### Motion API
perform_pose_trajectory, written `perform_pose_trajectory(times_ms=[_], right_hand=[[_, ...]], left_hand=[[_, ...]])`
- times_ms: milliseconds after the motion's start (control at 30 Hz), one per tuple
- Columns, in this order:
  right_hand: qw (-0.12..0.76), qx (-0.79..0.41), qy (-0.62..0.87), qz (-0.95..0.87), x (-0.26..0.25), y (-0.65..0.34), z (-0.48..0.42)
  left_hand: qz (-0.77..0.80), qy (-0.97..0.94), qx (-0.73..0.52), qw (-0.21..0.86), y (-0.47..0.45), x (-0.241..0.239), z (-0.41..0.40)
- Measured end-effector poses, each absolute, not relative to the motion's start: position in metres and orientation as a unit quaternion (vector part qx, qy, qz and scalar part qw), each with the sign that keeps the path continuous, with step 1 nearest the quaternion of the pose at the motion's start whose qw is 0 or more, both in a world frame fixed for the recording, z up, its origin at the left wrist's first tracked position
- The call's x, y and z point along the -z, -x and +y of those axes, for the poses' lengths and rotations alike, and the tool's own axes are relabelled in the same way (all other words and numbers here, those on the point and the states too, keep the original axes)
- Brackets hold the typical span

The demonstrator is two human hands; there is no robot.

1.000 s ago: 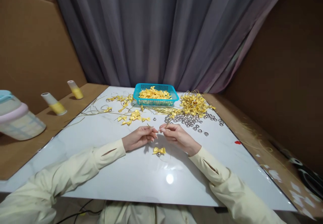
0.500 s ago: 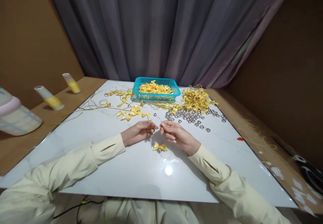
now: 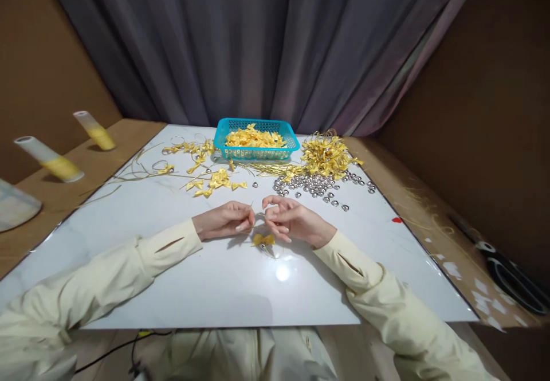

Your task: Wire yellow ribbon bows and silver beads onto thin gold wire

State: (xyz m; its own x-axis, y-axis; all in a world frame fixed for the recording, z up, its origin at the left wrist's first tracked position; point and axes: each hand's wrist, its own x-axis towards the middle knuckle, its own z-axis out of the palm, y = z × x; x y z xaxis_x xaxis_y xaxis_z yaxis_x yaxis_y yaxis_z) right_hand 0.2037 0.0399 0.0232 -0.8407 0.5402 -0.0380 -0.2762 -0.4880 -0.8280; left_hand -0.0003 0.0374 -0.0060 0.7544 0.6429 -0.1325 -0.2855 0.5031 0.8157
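Above the white table, my left hand (image 3: 226, 219) pinches a thin gold cord (image 3: 259, 215) between thumb and fingers. The cord bends across the short gap to my right hand (image 3: 297, 220), whose thumb and fingers close on it too, the index finger arching higher. Just below the hands hangs or lies a yellow ribbon bow (image 3: 263, 239) with a small silver piece under it and a loop of cord beside it. Whether this bow is joined to the held cord I cannot tell. Beyond my hands are loose yellow bows (image 3: 220, 178) and a spread of silver heart-shaped pieces (image 3: 311, 184).
A blue basket (image 3: 258, 154) of yellow bows stands at the back. Right of it is a heap of corded bows (image 3: 329, 154). Cut gold cords (image 3: 266, 169) lie in front. Two ribbon rolls (image 3: 64, 169) stand left; black scissors (image 3: 511, 278) lie right.
The cord now curves between my two hands, which have drawn slightly apart at the fingertips. My right index finger has lifted. The whole view has shifted a little.
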Motion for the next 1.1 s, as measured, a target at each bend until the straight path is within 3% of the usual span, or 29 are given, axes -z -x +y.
perform_pose_trajectory(times_ms=[267, 1100], right_hand=[[0.198, -0.882, 0.106, -0.415, -0.016, -0.201, 0.035], [0.188, -0.854, 0.086, -0.477, -0.016, -0.203, 0.041]], left_hand=[[0.241, -0.533, -0.149, 0.797, 0.000, -0.002, 0.036], [0.250, -0.498, -0.209, 0.804, 0.000, 0.000, 0.036]])
